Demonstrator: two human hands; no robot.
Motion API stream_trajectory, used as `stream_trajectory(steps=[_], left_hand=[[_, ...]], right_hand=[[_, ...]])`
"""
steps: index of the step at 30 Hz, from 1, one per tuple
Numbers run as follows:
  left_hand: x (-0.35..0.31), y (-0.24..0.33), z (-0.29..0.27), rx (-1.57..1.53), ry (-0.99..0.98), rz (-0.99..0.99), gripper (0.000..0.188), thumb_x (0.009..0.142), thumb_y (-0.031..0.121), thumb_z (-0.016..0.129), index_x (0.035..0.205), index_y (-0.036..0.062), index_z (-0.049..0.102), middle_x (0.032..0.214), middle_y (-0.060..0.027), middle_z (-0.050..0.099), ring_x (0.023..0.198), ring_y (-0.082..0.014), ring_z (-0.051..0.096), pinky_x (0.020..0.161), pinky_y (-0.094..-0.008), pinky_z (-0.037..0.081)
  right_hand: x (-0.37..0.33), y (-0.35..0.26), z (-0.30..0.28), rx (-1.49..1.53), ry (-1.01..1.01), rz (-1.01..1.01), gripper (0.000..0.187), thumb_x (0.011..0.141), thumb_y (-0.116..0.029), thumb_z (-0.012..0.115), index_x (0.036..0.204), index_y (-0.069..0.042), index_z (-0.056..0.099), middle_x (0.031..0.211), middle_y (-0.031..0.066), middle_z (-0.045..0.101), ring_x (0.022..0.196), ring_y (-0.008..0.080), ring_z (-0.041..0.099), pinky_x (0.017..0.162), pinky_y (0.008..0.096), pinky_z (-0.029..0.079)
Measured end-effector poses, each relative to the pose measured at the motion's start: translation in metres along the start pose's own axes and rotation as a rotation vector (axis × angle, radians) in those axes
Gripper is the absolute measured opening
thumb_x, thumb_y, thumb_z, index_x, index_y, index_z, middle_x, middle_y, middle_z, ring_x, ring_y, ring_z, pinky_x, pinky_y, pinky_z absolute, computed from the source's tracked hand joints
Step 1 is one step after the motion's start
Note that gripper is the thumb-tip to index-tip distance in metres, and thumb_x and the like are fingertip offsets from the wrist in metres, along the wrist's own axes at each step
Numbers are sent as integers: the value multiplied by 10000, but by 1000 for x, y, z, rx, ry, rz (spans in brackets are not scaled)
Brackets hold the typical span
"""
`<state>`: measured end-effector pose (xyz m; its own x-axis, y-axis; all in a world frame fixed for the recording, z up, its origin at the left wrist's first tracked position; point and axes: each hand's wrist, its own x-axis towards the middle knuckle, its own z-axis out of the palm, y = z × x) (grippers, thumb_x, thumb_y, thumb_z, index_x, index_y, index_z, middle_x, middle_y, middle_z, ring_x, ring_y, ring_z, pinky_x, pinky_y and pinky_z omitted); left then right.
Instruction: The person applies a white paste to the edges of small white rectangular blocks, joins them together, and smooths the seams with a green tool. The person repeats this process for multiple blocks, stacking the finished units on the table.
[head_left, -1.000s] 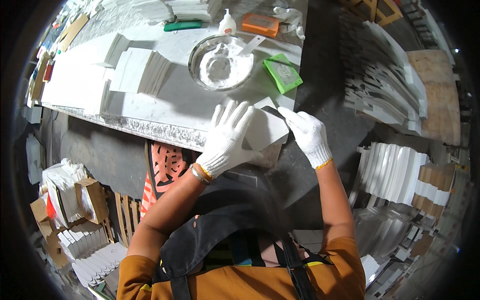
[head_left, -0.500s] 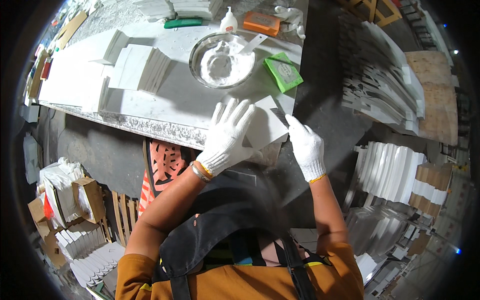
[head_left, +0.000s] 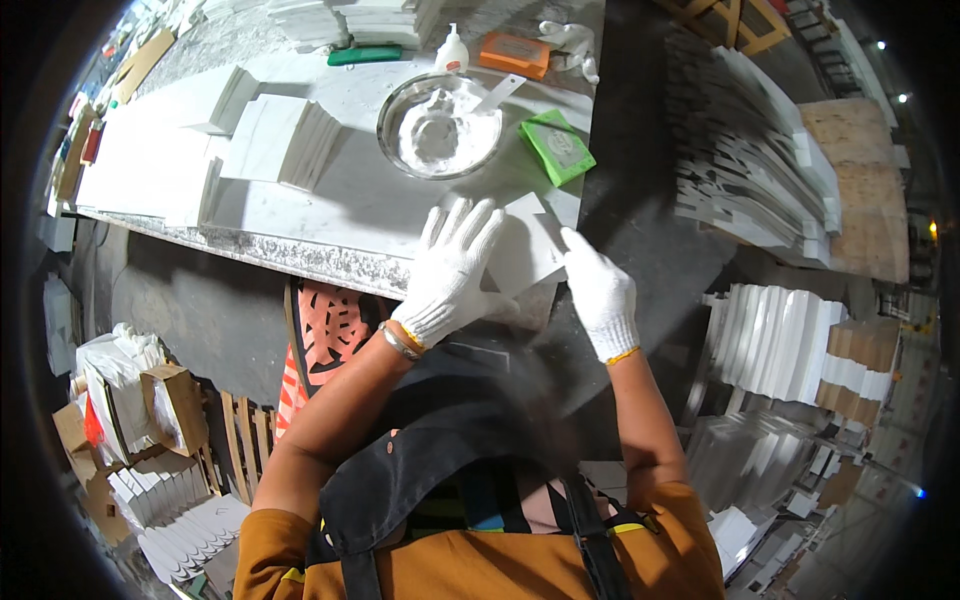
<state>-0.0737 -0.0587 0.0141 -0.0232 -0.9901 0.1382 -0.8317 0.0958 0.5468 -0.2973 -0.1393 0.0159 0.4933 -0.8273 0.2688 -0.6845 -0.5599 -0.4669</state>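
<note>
My left hand (head_left: 455, 262), in a white knitted glove, lies flat with its fingers stretched and slightly apart. It rests beside and partly over a white square tile (head_left: 527, 245) at the near right corner of the table. At the tile's right edge is my right hand (head_left: 602, 298), also gloved, its index finger reaching to the edge and the others curled under. Whatever those curled fingers hold is hidden. Beyond the tile stands a steel bowl (head_left: 384, 140) of white powder or paste with a flat scraper (head_left: 500, 92) in it. A green box (head_left: 557, 148) lies to its right.
A stack of white tiles (head_left: 270, 140) stands left on the table (head_left: 330, 215). At the back are a white pump bottle (head_left: 452, 50), an orange box (head_left: 514, 55), a green block (head_left: 364, 55) and a crumpled glove (head_left: 572, 45). Stacked slabs (head_left: 770, 340) stand at right.
My right hand has shifted slightly left and down along the tile's edge. The dark ridged strip seen by its fingertips no longer shows. My left hand stays nearly in place.
</note>
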Motion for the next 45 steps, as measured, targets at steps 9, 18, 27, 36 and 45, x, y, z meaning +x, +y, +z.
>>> stream_trajectory(steps=[9, 18, 27, 36, 45], left_hand=[[-2, 0, 3, -13, 32, 4, 1119, 527, 431, 895, 1452, 22, 417, 1493, -206, 424, 1409, -407, 350, 1166, -561, 236], [-1, 0, 5, 17, 115, 32, 1162, 508, 393, 902, 1457, 0, 359, 1437, -208, 447, 1343, -405, 404, 1138, -542, 280], [-5, 5, -3, 29, 245, 44, 1098, 474, 358, 923, 1373, 0, 405, 1270, -181, 508, 1196, -372, 461, 1017, -493, 361], [-9, -1, 7, -17, 279, -1, 1101, 489, 382, 904, 1390, -19, 415, 1319, -203, 530, 1293, -392, 444, 1098, -526, 318], [-29, -7, -7, -13, 149, -3, 1035, 582, 411, 886, 1432, 28, 436, 1506, -251, 374, 1416, -461, 307, 1150, -556, 264]], right_hand=[[-15, -28, 18, -151, -86, 53, 382, 943, -212, 587, 1321, -158, 607, 802, 140, 682, 700, 309, 675, 628, 398, 553], [-1, -41, 24, -196, -64, -9, 343, 922, -186, 558, 1262, -169, 595, 751, 128, 681, 672, 333, 684, 573, 445, 548], [-1, -13, 8, 0, -75, 206, 282, 950, -236, 573, 1210, -191, 673, 911, 134, 717, 772, 333, 698, 665, 433, 562], [-9, -64, 32, -129, -137, -83, 276, 917, -204, 582, 1181, -188, 661, 784, 114, 687, 705, 340, 681, 611, 447, 549], [-7, -45, -16, 542, -175, 524, 363, 952, -139, 617, 1310, -78, 638, 871, -11, 697, 630, 32, 539, 567, 208, 461]])
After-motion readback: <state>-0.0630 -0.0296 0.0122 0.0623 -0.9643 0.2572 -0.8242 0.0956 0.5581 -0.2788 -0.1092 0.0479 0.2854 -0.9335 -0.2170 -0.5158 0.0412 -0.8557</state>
